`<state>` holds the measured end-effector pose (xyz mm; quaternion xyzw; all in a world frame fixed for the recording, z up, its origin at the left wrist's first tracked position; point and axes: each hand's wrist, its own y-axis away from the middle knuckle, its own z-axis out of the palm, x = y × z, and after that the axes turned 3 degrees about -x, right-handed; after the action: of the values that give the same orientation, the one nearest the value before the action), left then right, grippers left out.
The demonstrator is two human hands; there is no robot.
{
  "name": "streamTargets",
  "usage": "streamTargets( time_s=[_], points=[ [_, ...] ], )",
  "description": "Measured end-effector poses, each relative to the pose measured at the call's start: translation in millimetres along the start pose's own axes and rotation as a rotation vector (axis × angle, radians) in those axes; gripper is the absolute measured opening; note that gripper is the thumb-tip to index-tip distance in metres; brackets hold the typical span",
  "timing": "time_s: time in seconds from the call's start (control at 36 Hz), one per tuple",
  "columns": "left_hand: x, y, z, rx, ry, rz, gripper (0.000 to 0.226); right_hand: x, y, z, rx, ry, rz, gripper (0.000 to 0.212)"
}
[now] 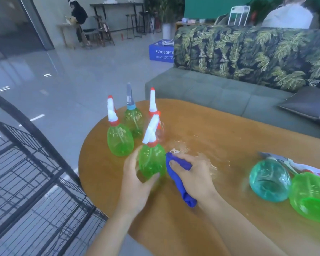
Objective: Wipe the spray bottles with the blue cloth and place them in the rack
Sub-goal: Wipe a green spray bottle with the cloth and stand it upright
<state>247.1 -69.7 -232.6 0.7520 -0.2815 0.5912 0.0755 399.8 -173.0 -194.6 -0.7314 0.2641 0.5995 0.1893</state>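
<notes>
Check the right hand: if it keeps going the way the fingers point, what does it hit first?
The right hand, gripping the blue cloth, points left toward the green spray bottle held in the left hand. The cloth would meet that bottle's side first; it looks about touching already, though depth is unclear.

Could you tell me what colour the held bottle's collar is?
Red, on the held bottle; head view.

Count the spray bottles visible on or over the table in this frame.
6. Three stand at the table's far left: one green, one behind it, one clear. The left hand holds one. Two lie at right: teal, green. None seems hidden.
</notes>
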Motion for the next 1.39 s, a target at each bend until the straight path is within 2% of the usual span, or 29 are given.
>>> streamTargets(
  time_s=[0.14,0.19,0.53,0.58,0.83,1.08,1.19,1.31,1.39],
  points=[
    [-9.1,-8.3,-9.7,0.058,-0.085,-0.011,0.100,3.0,-16.8,14.3,-0.028,-0.019,-0.017,0.020],
    [-13.0,-12.4,-10.8,0.076,-0.094,-0.026,0.101,2.8,-23.1,19.5,-0.022,-0.016,-0.029,0.014],
    [-21.4,-18.1,-14.9,0.150,-0.019,-0.047,0.094,1.1,-53.5,36.5,0.015,0.002,-0.064,0.018],
    [-21.7,-17.7,-15.6,0.155,-0.010,-0.049,0.093,3.8,-56.8,38.5,0.007,-0.018,-0.051,0.012],
    [-13.8,-11.0,-17.9,0.169,-0.032,-0.047,0.090,0.2,-46.1,33.3,0.017,-0.036,-0.038,0.014],
    [36.7,1.9,7.5,0.116,0.003,0.057,0.084,-33.4,-1.6,-15.1,0.047,-0.064,-0.092,0.015],
    [68.2,9.7,34.8,0.074,0.050,0.106,0.083,-43.0,20.5,-49.7,0.114,-0.032,-0.110,0.014],
    [99.6,23.6,72.5,-0.023,0.090,0.149,0.087,-39.6,47.0,-94.5,0.187,0.039,-0.100,0.024],
    [119.1,37.4,103.2,-0.115,0.093,0.179,0.091,-32.1,72.6,-129.7,0.244,0.043,-0.097,0.022]
  ],
)
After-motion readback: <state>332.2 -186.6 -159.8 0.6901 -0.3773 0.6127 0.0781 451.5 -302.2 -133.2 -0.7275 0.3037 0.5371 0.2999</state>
